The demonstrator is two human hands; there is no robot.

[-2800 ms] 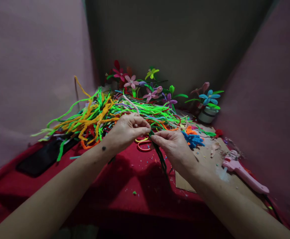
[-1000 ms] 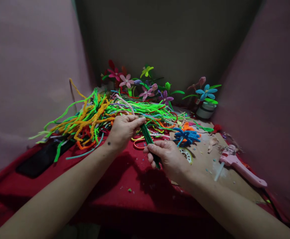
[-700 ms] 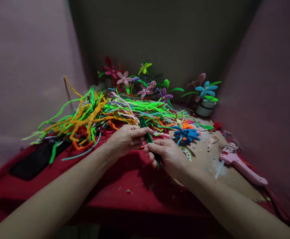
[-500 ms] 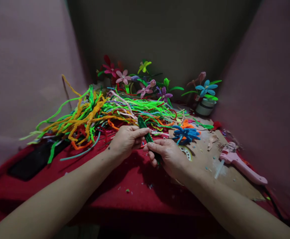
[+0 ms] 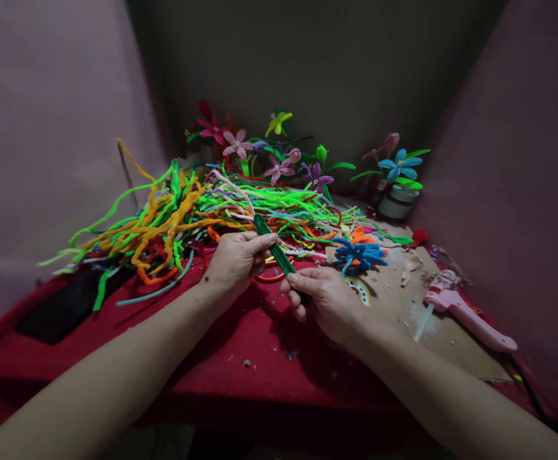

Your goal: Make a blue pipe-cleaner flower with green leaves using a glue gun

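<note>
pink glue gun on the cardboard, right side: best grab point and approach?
Probably grip the glue gun by its long handle, coming from above. It lies flat on the cardboard, nozzle pointing toward the hands; the handle's length is bare, with nothing lying on it.

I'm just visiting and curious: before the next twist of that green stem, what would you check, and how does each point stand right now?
1. Left hand grips the green stem near its top: ok.
2. Right hand grips the lower end of the stem: ok.
3. Stem is lifted off the red cloth, free to turn: ok.
4. Stem is free of the loose pile behind it: cannot tell, as strands cross close to its tip.
5. Glue gun lies well to the right, away from both hands: ok.
6. Blue flower sits beside the right hand, not touching it: ok.
</note>
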